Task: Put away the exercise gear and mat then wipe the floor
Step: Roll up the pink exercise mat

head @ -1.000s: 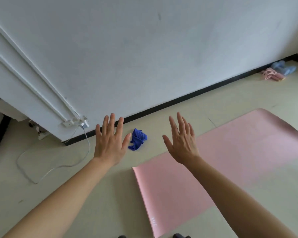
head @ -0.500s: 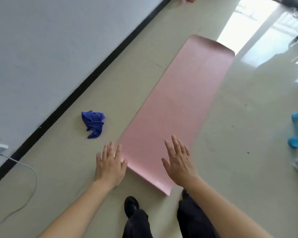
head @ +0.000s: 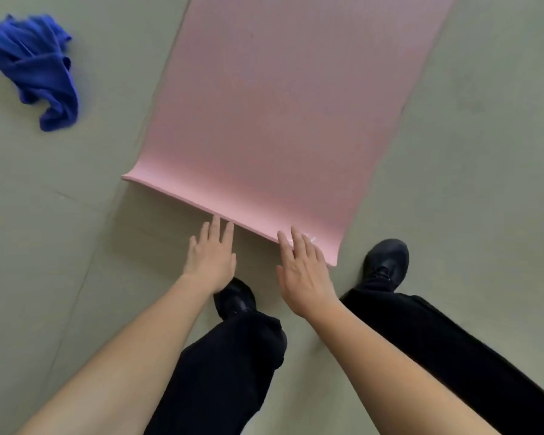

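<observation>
pink mat [head: 280,114] lying unrolled flat on floor, near edge curling up slightly; crumpled blue cloth [head: 36,67] lying well left of it

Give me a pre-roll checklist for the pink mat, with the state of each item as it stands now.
1. Both hands free: ok. The left hand and right hand are open and hold nothing.
2. Hands at the near edge of the pink mat: ok, fingertips at the edge; a grip is not yet taken.
3. Mat surface free of gear: ok in the part that shows; the far end is out of frame.
4. Near edge ready to roll: ok, it curls up slightly at the corners.
5. Feet off the mat: ok. Both black shoes stand on the floor.
6. Blue cloth out of the rolling path: ok, it lies left of the mat.
</observation>
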### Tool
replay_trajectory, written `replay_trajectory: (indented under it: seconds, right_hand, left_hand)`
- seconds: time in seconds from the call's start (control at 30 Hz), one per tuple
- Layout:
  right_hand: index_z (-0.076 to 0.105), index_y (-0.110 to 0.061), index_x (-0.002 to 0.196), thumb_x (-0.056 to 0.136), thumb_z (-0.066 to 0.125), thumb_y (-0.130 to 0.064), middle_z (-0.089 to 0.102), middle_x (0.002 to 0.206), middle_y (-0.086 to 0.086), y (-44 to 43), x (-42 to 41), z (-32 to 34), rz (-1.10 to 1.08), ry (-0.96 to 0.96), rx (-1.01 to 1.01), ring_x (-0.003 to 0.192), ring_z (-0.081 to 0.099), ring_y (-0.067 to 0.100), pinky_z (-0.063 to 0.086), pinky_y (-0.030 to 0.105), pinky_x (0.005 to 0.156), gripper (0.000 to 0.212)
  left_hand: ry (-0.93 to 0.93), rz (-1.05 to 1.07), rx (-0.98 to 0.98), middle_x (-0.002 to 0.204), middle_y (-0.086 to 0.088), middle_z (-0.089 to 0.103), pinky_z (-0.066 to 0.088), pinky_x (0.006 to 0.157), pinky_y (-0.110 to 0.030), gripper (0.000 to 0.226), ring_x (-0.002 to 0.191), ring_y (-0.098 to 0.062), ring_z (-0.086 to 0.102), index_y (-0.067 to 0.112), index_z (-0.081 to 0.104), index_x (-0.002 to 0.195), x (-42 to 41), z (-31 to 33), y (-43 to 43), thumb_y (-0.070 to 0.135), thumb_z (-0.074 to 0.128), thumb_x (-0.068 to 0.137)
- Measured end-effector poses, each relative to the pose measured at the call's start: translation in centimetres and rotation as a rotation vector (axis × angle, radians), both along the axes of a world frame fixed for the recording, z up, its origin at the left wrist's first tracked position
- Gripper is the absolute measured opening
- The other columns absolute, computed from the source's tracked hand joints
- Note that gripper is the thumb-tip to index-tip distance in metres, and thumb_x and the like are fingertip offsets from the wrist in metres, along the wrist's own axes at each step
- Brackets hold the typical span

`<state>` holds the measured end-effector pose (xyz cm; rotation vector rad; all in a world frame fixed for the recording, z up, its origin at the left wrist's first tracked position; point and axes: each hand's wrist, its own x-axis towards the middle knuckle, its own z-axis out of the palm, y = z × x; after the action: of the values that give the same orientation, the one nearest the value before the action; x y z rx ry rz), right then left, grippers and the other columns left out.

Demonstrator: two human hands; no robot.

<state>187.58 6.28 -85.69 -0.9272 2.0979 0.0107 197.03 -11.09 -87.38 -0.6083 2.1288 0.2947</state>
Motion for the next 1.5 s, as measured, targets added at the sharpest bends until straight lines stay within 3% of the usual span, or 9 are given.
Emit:
replay_trajectory:
  seconds: [0.23, 0.43, 0.6, 0.73, 0.87, 1.07, 1.17, 1.33, 1.5]
  right_hand:
    - [0.024, -0.016, 0.156, 0.087, 0.05, -0.005, 0.025, 0.161, 0.02, 1.0, 0.5, -12.3, 0.049, 0.051, -0.079, 0.146, 0.029, 0.039, 0.025, 0.053, 0.119, 0.075]
    - [0.045, -0.017, 0.148, 0.096, 0.04, -0.005, 0.046, 0.148, 0.023, -0.4, -5.8, -17.3, -0.267, 0.184, -0.154, 0.134, 0.046, 0.038, 0.035, 0.05, 0.112, 0.054]
    - [0.069, -0.017, 0.102, 0.097, 0.042, -0.031, 0.067, 0.098, 0.011, -2.3, -9.9, -20.4, -0.298, 0.326, -0.293, 0.088, 0.063, 0.034, 0.05, 0.042, 0.08, 0.03]
    - [0.068, -0.02, 0.092, 0.097, 0.033, -0.039, 0.066, 0.079, 0.005, -3.9, -12.2, -20.8, -0.364, 0.443, -0.392, 0.073, 0.063, 0.032, 0.048, 0.038, 0.064, 0.04]
    - [0.071, -0.018, 0.103, 0.095, 0.043, -0.054, 0.069, 0.088, 0.006, -3.8, -13.2, -19.8, -0.382, 0.601, -0.524, 0.079, 0.064, 0.031, 0.049, 0.039, 0.071, 0.046]
    - [0.043, -0.03, 0.141, 0.064, 0.061, -0.082, 0.059, 0.122, 0.002, -2.9, -14.7, -18.4, -0.058, 0.327, -0.195, 0.109, 0.057, 0.028, 0.043, 0.042, 0.094, 0.095]
    - [0.057, -0.034, 0.127, 0.063, 0.069, -0.079, 0.068, 0.113, -0.001, -4.4, -19.4, -17.2, -0.145, 0.071, -0.172, 0.106, 0.063, 0.026, 0.049, 0.037, 0.085, 0.079]
    - [0.066, -0.024, 0.093, 0.059, 0.079, -0.074, 0.067, 0.086, -0.005, -5.3, -24.1, -15.5, -0.212, -0.238, -0.047, 0.085, 0.064, 0.019, 0.053, 0.032, 0.07, 0.062]
    - [0.049, -0.033, 0.141, 0.06, 0.075, -0.078, 0.059, 0.134, -0.003, -3.3, -22.7, -16.6, -0.299, -0.128, -0.079, 0.124, 0.055, 0.021, 0.047, 0.037, 0.1, 0.095]
  left_hand:
    - [0.114, -0.195, -0.102, 0.154, -0.016, -0.034, -0.004, 0.118, -0.059, 0.086, 0.144, -0.035, -0.028, 0.015, -0.031, 0.147, 0.0, -11.3, -0.2, 0.057, 0.025, 0.098]
    - [0.331, -0.258, -0.058, 0.157, -0.022, 0.022, 0.016, 0.117, -0.061, 0.097, 0.147, -0.037, 0.019, 0.004, 0.012, 0.154, -5.3, -15.1, -4.0, 0.073, 0.024, 0.087]
    - [0.382, -0.405, -0.116, 0.107, -0.01, 0.063, 0.04, 0.1, -0.051, 0.089, 0.103, -0.031, 0.058, 0.013, 0.059, 0.114, -11.1, -16.4, -6.3, 0.078, 0.006, 0.087]
    - [0.46, -0.461, -0.156, 0.086, -0.008, 0.067, 0.04, 0.066, -0.038, 0.082, 0.08, -0.031, 0.061, 0.017, 0.053, 0.088, -15.0, -16.3, -7.5, 0.081, 0.003, 0.085]
    - [0.275, -0.38, -0.073, 0.107, -0.016, 0.067, 0.036, 0.073, -0.039, 0.058, 0.102, -0.035, 0.061, 0.02, 0.045, 0.093, -18.2, -16.2, -8.6, 0.071, 0.018, 0.093]
    - [0.4, -0.219, 0.011, 0.112, -0.012, 0.059, 0.045, 0.087, -0.042, 0.058, 0.108, -0.033, 0.055, 0.019, 0.054, 0.102, -19.2, -17.0, -9.7, 0.064, 0.019, 0.096]
    - [0.628, -0.282, -0.145, 0.099, -0.007, 0.065, 0.042, 0.084, -0.042, 0.067, 0.095, -0.031, 0.059, 0.019, 0.058, 0.094, -18.9, -16.4, -9.8, 0.066, 0.01, 0.091]
    - [0.594, -0.361, -0.213, 0.093, -0.003, 0.069, 0.039, 0.082, -0.041, 0.079, 0.091, -0.029, 0.062, 0.022, 0.061, 0.089, -18.5, -15.3, -9.5, 0.071, 0.0, 0.088]
    - [0.421, -0.364, -0.173, 0.1, -0.016, 0.069, 0.044, 0.076, -0.039, 0.068, 0.096, -0.035, 0.063, 0.018, 0.058, 0.086, -21.8, -15.6, -8.7, 0.066, 0.01, 0.095]
